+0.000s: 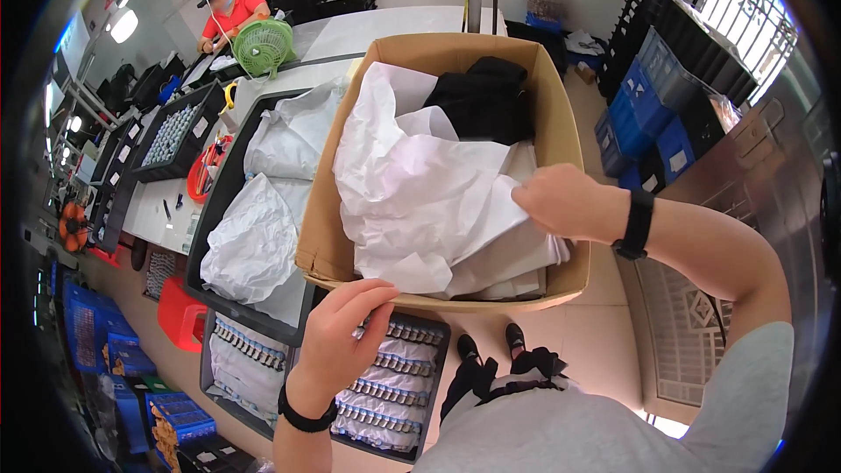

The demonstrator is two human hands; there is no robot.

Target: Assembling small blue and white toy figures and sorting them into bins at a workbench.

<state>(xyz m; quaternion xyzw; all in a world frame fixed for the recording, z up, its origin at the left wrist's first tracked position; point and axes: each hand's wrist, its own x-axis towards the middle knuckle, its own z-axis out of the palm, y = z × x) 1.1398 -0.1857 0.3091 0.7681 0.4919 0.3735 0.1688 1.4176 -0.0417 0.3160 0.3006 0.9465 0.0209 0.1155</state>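
A brown cardboard box (557, 123) stands in front of me, full of loose, crumpled sheets of thin white paper (412, 180). Black cloth (484, 101) lies at its far end. Over the box's right side, my right hand (569, 201) pinches the edge of a white sheet between thumb and fingers. My left hand (343, 333) is at the near left rim of the box, fingers stretched and thumb apart, with nothing visible in it. Whether its fingertips touch the rim I cannot tell.
Left of the box is a black tray (203, 285) lined with white paper. Below are trays with rows of small metal parts (381, 385). A red stool (180, 315) stands to the left. A co-worker (232, 9) sits beyond a green fan (263, 46). Blue crates (635, 109) are stacked at right.
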